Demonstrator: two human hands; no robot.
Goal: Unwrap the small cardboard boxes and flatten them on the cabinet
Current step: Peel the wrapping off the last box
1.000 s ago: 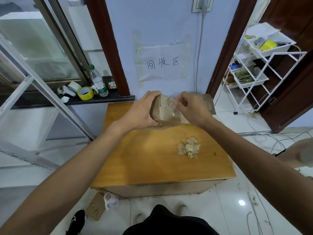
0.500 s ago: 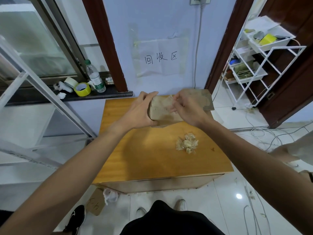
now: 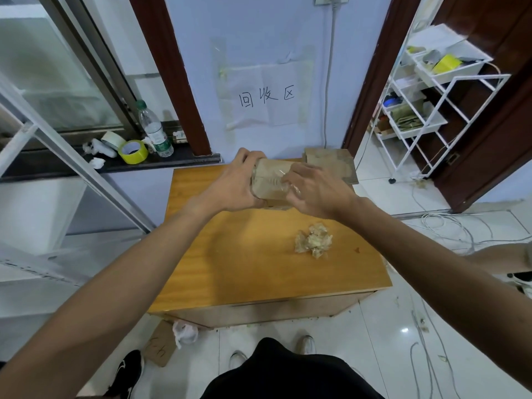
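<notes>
Up by the far edge of the tabletop (image 3: 244, 254), two hands held a small cardboard box (image 3: 269, 182).
The left hand (image 3: 233, 185) had its grip curled round the box's left end, raised just above the wood; the right hand (image 3: 316, 191) pinched the clear wrap at its right end. Flattened cardboard (image 3: 331, 165) lay at the far right corner, and a crumpled wrap wad (image 3: 313, 240) sat nearer, in from the right edge.

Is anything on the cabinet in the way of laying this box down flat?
Nothing visible blocks the cabinet in front of the box. The crumpled wrap lies off to the right, the flattened cardboard at the far right corner.
</notes>
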